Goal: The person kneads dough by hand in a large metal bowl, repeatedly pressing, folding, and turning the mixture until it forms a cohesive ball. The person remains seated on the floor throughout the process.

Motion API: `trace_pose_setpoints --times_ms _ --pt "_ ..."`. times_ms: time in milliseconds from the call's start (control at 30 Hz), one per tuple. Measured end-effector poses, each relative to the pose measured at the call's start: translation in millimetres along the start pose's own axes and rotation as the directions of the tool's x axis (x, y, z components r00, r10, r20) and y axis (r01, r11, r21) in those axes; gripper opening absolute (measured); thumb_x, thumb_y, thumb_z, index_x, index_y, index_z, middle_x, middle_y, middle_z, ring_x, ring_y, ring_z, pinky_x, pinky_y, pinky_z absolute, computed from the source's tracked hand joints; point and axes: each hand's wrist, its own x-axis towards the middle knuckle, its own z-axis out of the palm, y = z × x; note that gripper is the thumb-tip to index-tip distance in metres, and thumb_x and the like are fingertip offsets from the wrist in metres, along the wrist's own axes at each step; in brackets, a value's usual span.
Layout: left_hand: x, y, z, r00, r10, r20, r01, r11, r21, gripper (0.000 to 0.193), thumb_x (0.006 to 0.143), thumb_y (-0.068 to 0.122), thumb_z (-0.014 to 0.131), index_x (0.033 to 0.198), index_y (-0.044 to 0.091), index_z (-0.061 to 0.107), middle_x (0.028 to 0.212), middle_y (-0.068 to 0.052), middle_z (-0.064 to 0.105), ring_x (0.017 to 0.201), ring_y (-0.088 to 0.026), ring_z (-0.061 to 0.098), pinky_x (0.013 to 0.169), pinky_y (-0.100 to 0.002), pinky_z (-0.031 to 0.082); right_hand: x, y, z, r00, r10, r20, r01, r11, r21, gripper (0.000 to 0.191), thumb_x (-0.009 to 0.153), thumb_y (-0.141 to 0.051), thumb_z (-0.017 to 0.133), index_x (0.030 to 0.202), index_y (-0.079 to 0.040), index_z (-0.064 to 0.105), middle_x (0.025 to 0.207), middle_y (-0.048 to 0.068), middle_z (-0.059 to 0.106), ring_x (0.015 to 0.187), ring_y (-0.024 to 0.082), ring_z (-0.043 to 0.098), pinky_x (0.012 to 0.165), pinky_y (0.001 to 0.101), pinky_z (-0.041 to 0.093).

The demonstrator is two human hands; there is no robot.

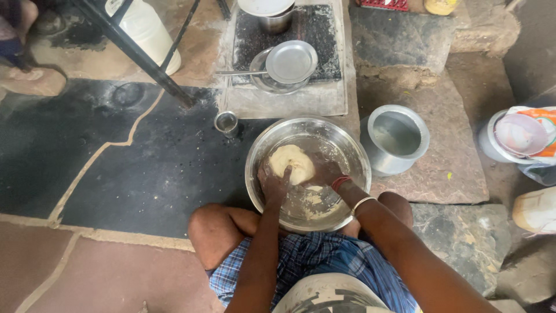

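A blue checked cloth point(324, 261) covers the lap, knees bracketing a steel bowl point(258, 152) on the floor. Inside, both hands press pale dough point(291, 162): left hand point(274, 184) with fingers point(285, 175) together on its near edge, right hand point(325, 171) beside it, fingers hidden. A small steel cup point(226, 122), metal pot point(395, 138) and lidded pan point(284, 66) stand beyond.

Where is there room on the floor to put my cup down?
The dark stone floor left of the big steel mixing bowl is bare, beyond the small steel cup. Crowded: both hands, left hand and right hand, fill the bowl around the pale dough lump; the round aluminium pot stands close on the bowl's right.
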Motion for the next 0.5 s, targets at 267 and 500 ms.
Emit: trace_pose_setpoints --times_ms 267,500 --pt "7.0 1.4 0.4 0.999 -0.047 -0.019 0.046 0.996 -0.073 0.094 0.082 0.052 0.081 0.15 0.0 0.042 0.151 -0.029 0.04 0.14 -0.046 0.036 0.119 -0.054 0.029 -23.1 -28.5 15.1 0.97 -0.156 -0.187 0.101 0.956 -0.276 0.103 0.066 -0.062 0.088 0.145 -0.013 0.046 0.137 0.021 0.053 0.13 0.042 0.051 0.109 0.0546 0.044" --pt "14.3 13.9 4.7 0.954 -0.256 0.158 0.269 0.961 -0.065 0.092 0.089 0.064 0.075 0.151 0.004 0.044 0.157 -0.022 0.043 0.148 -0.039 0.035 0.124 -0.048 0.029 -107.0 -64.9 35.6 0.981 -0.117 -0.155 0.087 0.978 -0.187 0.085 0.078 -0.039 0.081 0.152 -0.012 0.049 0.134 0.017 0.055 0.127 0.036 0.054 0.103 0.0493 0.048"
